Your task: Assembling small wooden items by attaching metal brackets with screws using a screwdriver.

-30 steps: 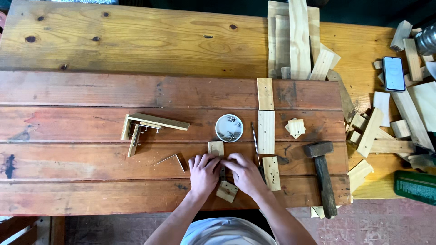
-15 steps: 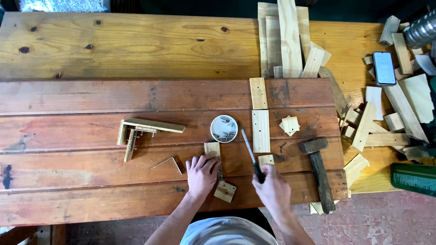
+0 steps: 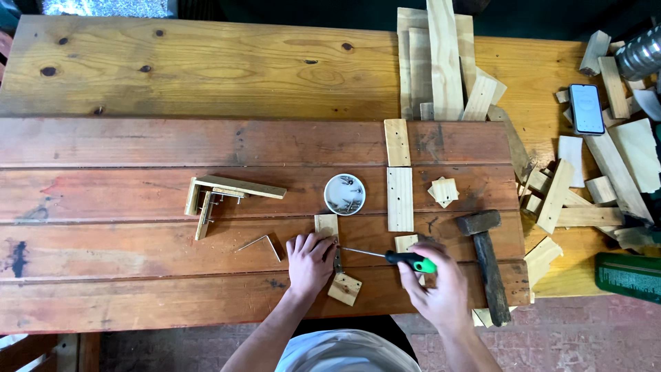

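The left hand lies flat, fingers spread and pressing down, on two small wood blocks that sit near the front edge of the desk, one block showing past the fingertips and the other poking out below the palm; a small metal piece, too small to make out, seems to bridge them, and the pinning hand looks placed to stop the blocks from sliding. The right hand is closed around the green and black handle of a screwdriver, holding it low and almost level so the thin shaft points left, its tip just beside the left fingers at the joint between the blocks. A small round white dish, apparently holding screws, stands just beyond the blocks, within easy reach of either hand. Flat wooden slats lie in a row to the right of it, and a hammer rests just right of the working hand, head away from the person. Farther left sit a nailed-up wooden bracket and a bent metal wire, set apart from the work. Offcuts and a phone crowd the far right end, out of the way
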